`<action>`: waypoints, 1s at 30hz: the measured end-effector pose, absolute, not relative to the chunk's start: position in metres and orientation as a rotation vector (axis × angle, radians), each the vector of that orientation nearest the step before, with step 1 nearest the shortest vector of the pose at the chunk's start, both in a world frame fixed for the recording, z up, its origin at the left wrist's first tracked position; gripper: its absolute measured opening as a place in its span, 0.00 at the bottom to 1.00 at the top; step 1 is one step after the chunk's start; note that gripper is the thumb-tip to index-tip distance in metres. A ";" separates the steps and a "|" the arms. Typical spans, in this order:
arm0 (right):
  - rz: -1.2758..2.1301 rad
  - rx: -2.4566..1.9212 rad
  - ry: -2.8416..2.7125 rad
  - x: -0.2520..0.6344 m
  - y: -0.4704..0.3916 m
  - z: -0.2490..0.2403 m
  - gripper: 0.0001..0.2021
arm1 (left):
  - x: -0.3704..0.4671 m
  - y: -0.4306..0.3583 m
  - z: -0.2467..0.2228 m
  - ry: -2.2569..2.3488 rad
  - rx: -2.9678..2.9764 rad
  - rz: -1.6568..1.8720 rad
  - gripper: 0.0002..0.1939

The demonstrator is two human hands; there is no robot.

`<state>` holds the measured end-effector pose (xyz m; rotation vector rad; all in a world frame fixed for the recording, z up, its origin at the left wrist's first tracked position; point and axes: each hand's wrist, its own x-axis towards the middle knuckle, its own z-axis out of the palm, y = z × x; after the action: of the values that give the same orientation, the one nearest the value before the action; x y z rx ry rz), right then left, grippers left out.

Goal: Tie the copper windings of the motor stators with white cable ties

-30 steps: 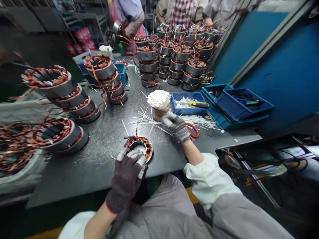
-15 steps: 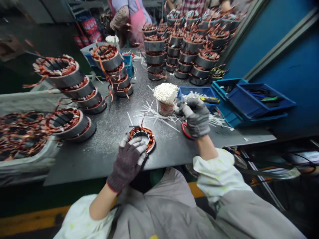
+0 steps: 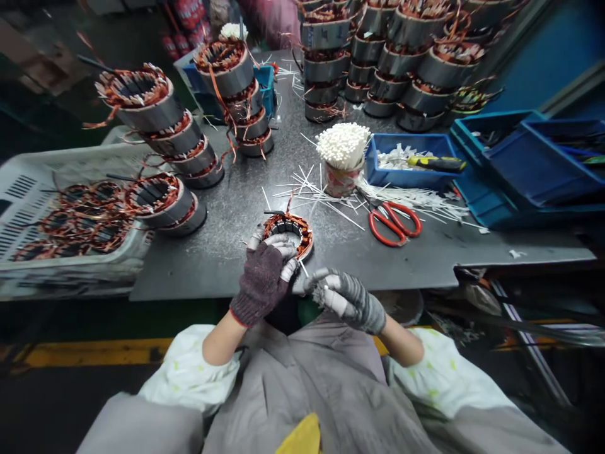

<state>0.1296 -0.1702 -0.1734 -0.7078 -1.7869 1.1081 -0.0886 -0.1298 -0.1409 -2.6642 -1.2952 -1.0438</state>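
Left hand (image 3: 263, 277) clamped on copper ring (image 3: 306, 234) near dark, scuffed table's (image 3: 406, 268) front edge, right hand (image 3: 352, 299) pinching white stick (image 3: 303, 268) against it. Red scissors (image 3: 397, 228) off right, ring stacks (image 3: 326, 34) behind. Dim room, yellow floor stripe (image 3: 94, 353).

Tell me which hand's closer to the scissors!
Right: the right hand, in front and left of the red-handled scissors; the left hand is farther left, on the copper-wound ring.
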 end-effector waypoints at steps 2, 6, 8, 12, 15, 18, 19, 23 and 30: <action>1.104 -0.761 -1.718 0.121 -0.158 -0.174 0.13 | -0.086 -0.133 -0.144 -1.321 -2.633 -1.119 0.05; 1.239 -0.941 -1.380 0.106 -0.149 -0.172 0.14 | -0.081 -0.137 -0.151 -1.615 -2.472 -1.321 0.14; 1.379 -1.036 -1.152 0.101 -0.150 -0.170 0.14 | -0.078 -0.136 -0.151 -1.668 -2.452 -1.379 0.15; 1.439 -1.104 -0.973 0.099 -0.152 -0.164 0.15 | -0.073 -0.133 -0.146 -1.489 -2.549 -1.422 0.05; 1.363 -1.151 -1.074 0.100 -0.151 -0.163 0.12 | -0.071 -0.131 -0.144 -1.494 -2.543 -1.376 0.06; 1.185 -1.226 -1.269 0.098 -0.144 -0.164 0.09 | -0.072 -0.132 -0.146 -1.458 -2.552 -1.367 0.08; 1.112 -1.245 -1.332 0.098 -0.141 -0.165 0.09 | -0.072 -0.133 -0.146 -1.430 -2.559 -1.369 0.08; 0.817 -1.262 -1.664 0.104 -0.132 -0.165 0.10 | -0.077 -0.134 -0.145 -1.384 -2.600 -1.321 0.09; 0.424 -1.210 -2.176 0.117 -0.128 -0.142 0.14 | -0.079 -0.133 -0.143 -1.441 -2.669 -1.186 0.11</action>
<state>0.1169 -0.1277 -0.1417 -1.2104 -2.1760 0.4240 -0.0791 -0.1335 -0.1427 -2.6688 -1.4409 -1.1862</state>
